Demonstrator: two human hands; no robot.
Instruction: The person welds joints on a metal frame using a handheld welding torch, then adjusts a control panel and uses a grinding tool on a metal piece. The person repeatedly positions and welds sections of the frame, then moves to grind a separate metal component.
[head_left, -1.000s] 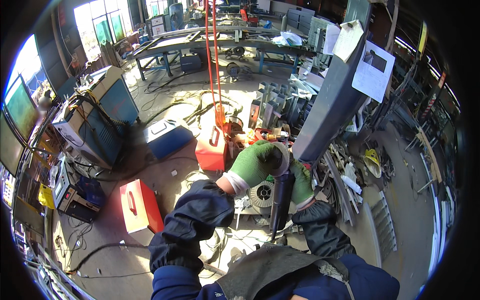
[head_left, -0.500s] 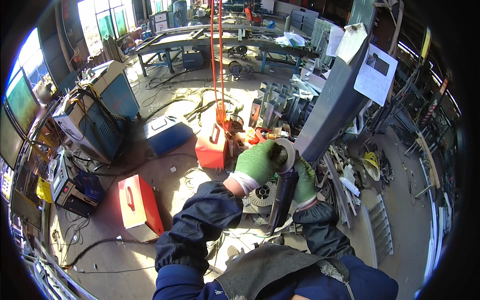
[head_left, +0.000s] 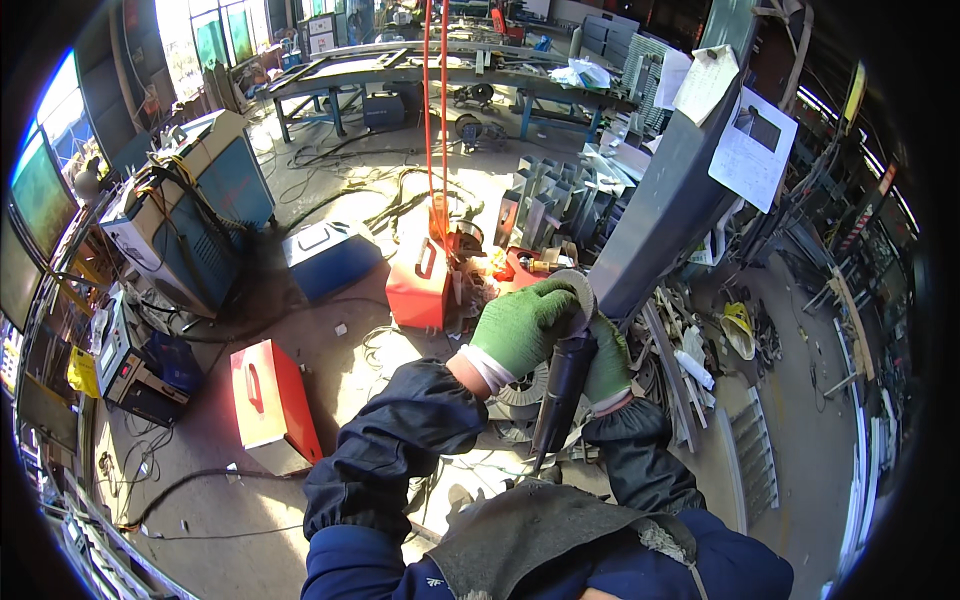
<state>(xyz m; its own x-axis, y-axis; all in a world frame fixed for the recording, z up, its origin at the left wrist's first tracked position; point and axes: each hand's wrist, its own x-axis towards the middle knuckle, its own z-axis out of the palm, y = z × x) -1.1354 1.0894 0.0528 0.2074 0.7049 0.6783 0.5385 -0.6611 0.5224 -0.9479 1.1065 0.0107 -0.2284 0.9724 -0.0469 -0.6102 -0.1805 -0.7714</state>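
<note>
My left hand [head_left: 522, 325], in a green glove, is closed over the head of a dark angle grinder [head_left: 562, 385] and covers most of its grey disc [head_left: 578, 292]. My right hand [head_left: 607, 365], also in a green glove, grips the grinder's body from the right side. The grinder's handle points down toward my chest. Its disc sits against the lower end of a long grey steel beam [head_left: 668, 195] that slants up to the right. Dark blue sleeves and a grey leather apron [head_left: 540, 530] fill the bottom of the view.
A red toolbox [head_left: 420, 285] and a second red case [head_left: 270, 400] stand on the concrete floor, with a blue case [head_left: 330, 255] behind. Welding machines [head_left: 185, 225] and cables lie at left. Metal parts and scrap [head_left: 690, 350] pile at right. A long workbench [head_left: 420, 60] crosses the back.
Both hands with the grinder have stayed together at the beam's lower end. The view has shifted slightly, and my left hand has closed further over the disc.
</note>
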